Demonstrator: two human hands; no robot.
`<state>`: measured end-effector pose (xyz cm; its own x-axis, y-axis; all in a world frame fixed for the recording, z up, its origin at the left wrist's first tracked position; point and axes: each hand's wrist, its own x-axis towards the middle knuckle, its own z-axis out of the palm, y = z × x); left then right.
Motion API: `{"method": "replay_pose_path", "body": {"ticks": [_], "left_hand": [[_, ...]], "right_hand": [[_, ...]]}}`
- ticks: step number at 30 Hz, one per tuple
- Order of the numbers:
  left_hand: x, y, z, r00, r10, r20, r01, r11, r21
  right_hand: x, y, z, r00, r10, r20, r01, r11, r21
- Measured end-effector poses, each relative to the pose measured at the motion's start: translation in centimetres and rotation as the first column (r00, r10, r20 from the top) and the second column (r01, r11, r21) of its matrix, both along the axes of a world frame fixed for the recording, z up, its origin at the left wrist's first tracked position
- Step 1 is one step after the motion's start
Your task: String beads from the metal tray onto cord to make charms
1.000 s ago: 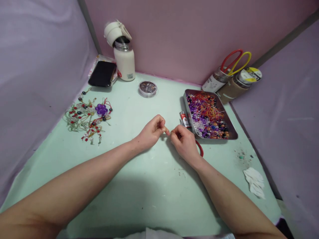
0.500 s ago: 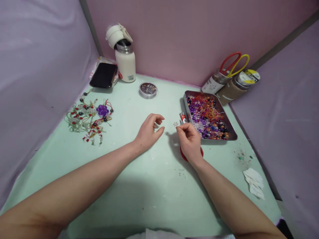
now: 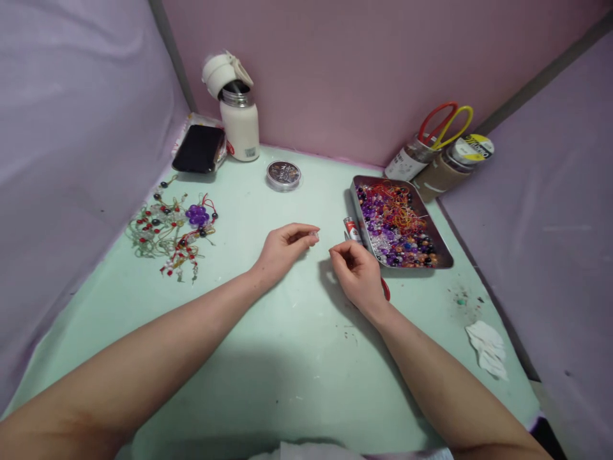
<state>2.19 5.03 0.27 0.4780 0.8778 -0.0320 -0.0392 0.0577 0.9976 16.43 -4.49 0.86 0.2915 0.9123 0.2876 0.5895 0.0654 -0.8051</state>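
Note:
My left hand [image 3: 286, 250] is closed in a pinch over the middle of the table. Between its thumb and fingertips sits a small cluster of clear beads [image 3: 313, 236]. To its right, my right hand [image 3: 357, 271] is pinched too, thumb against forefinger; whatever it holds is too fine to make out. Partly hidden under that hand lies a red-handled tool [image 3: 385, 289]. Just behind the right hand, a small red and white tube [image 3: 352, 228] rests against a metal tray [image 3: 443, 263] of purple, clear, black and orange beads with tangled red and yellow cord.
Finished-looking bead strings [image 3: 172, 233] with a purple bead flower [image 3: 196, 215] lie at left. Behind them are a phone [image 3: 198, 149] and an open white flask [image 3: 240, 131]. A round spool case [image 3: 283, 175], jars [image 3: 443, 174], scissors [image 3: 447, 124] and crumpled tissue [image 3: 487, 348] surround the workspace.
The clear bead cluster has passed from near my right fingertips into my left hand, whose fingers have closed on it. My right hand has shifted slightly left.

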Motion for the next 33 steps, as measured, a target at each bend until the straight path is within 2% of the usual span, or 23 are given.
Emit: {"method": "replay_pose_path", "body": {"ticks": [2, 4, 7, 9, 12, 15, 17, 20, 22, 25, 28, 31, 33], "left_hand": [[-0.1, 0.3, -0.2, 0.999, 0.043, 0.020, -0.043, 0.999, -0.008], [-0.1, 0.6, -0.5, 0.997, 0.070, 0.018, -0.070, 0.997, -0.012], [-0.1, 0.9, -0.7, 0.995, 0.095, 0.024, -0.094, 0.995, -0.021], [0.0, 0.9, -0.9, 0.991, 0.113, 0.067, -0.110, 0.993, -0.045], [0.1, 1.0, -0.9, 0.983, 0.123, 0.133, -0.113, 0.990, -0.078], [0.1, 0.9, -0.7, 0.984, 0.116, 0.134, -0.105, 0.990, -0.090], [0.0, 0.8, -0.5, 0.983, 0.120, 0.138, -0.106, 0.989, -0.105], [0.0, 0.9, -0.4, 0.977, 0.121, 0.178, -0.097, 0.985, -0.143], [0.1, 1.0, -0.6, 0.971, 0.126, 0.205, -0.095, 0.983, -0.156], [0.2, 1.3, -1.1, 0.956, 0.159, 0.245, -0.119, 0.978, -0.174], [0.2, 1.6, -1.4, 0.934, 0.199, 0.296, -0.139, 0.967, -0.213], [0.2, 1.7, -1.4, 0.922, 0.219, 0.319, -0.138, 0.956, -0.258], [0.2, 1.7, -1.4, 0.920, 0.223, 0.323, -0.133, 0.951, -0.278]], "right_hand": [[0.2, -0.1, 0.9, 0.989, 0.026, 0.147, -0.022, 0.999, -0.030], [0.5, -0.4, 2.1, 0.941, 0.079, 0.329, -0.040, 0.991, -0.125], [0.8, -1.6, 3.9, 0.791, 0.142, 0.595, 0.049, 0.955, -0.292], [0.9, -2.5, 4.5, 0.698, 0.131, 0.704, 0.155, 0.932, -0.328], [1.2, -3.7, 4.4, 0.639, 0.114, 0.760, 0.276, 0.889, -0.365], [1.4, -4.1, 3.3, 0.639, 0.126, 0.759, 0.341, 0.838, -0.426], [1.5, -4.1, 2.7, 0.651, 0.114, 0.750, 0.356, 0.827, -0.435], [1.5, -4.1, 2.4, 0.697, 0.066, 0.714, 0.350, 0.838, -0.419], [1.3, -4.4, 2.7, 0.764, 0.016, 0.645, 0.335, 0.845, -0.417], [1.1, -4.7, 3.3, 0.891, -0.072, 0.448, 0.286, 0.855, -0.433], [1.2, -4.0, 3.4, 0.981, -0.104, 0.166, 0.166, 0.891, -0.422], [1.2, -2.6, 2.8, 0.993, -0.043, -0.111, 0.005, 0.947, -0.320], [1.0, -1.7, 2.3, 0.977, -0.017, -0.211, -0.035, 0.970, -0.242]]}}
